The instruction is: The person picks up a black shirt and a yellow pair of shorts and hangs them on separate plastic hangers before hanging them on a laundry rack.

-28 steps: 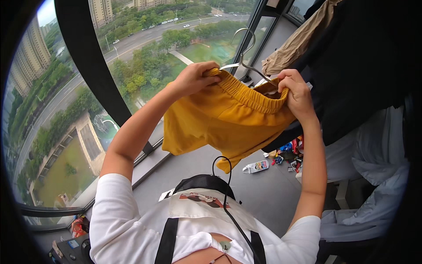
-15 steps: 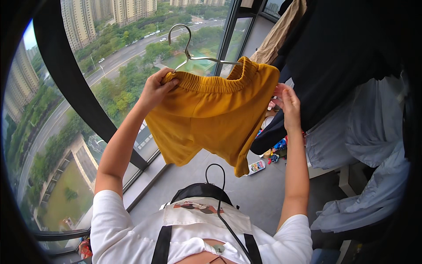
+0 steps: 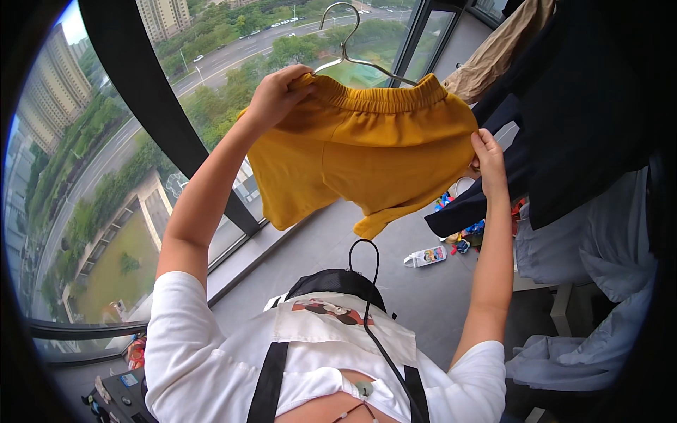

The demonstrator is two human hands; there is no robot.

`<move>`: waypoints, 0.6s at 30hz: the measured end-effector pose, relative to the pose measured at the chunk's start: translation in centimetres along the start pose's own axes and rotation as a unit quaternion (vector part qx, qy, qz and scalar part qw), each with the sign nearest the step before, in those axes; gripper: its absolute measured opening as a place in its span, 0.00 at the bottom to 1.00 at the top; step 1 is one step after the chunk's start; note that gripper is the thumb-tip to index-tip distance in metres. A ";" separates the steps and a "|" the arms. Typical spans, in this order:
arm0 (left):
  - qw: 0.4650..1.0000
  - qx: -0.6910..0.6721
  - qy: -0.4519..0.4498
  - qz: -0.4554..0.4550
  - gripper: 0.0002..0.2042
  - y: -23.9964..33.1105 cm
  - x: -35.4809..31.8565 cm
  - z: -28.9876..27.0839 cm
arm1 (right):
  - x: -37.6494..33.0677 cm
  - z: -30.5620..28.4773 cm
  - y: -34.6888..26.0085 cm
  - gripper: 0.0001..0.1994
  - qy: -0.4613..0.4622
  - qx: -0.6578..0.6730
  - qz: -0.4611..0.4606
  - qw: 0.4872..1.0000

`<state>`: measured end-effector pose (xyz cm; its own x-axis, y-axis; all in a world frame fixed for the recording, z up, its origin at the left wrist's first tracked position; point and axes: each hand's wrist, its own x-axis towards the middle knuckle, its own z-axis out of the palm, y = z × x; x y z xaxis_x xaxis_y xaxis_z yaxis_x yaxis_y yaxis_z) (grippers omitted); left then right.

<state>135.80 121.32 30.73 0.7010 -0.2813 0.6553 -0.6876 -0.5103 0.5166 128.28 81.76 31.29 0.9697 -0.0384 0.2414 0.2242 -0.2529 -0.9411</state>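
Observation:
Mustard-yellow shorts (image 3: 381,141) with a gathered elastic waistband are held up in front of me at arm's length. A silver metal hanger (image 3: 343,53) sits inside the waistband, its hook rising above. My left hand (image 3: 281,95) is closed on the left end of the waistband, where the hanger's arm comes out. My right hand (image 3: 489,156) pinches the right side edge of the shorts, below the waistband. The legs hang down, the right one folded at its hem. The hanger's lower part is hidden by the cloth.
Tall windows (image 3: 240,70) with dark frames stand at the left and ahead. Dark clothes (image 3: 585,120), a tan garment (image 3: 497,53) and grey cloth (image 3: 613,233) hang at the right. Colourful toys (image 3: 469,236) and a white patterned object (image 3: 426,256) lie on the grey floor.
The shorts and hanger have moved up and to the right in view. My right hand, whose fingers were loose beside the shorts, now pinches their side edge. My left hand keeps its hold.

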 end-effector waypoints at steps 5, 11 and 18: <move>0.999 -0.018 0.024 0.015 0.12 0.0 -0.3 0.1 | 0.2 2.1 -1.4 0.12 -0.025 0.158 0.085 0.983; 1.000 -0.019 0.007 0.019 0.12 0.4 -0.3 -0.2 | 1.4 0.8 -0.6 0.04 -0.078 0.007 0.067 0.995; 0.999 -0.028 0.033 0.004 0.11 0.5 -0.9 -0.4 | 1.2 1.2 -1.4 0.04 -0.093 0.097 0.027 0.991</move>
<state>134.72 121.65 30.67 0.6834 -0.2301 0.6928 -0.7034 -0.4613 0.5407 129.21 83.27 32.55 0.9778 0.1369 0.1585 0.1685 -0.0643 -0.9836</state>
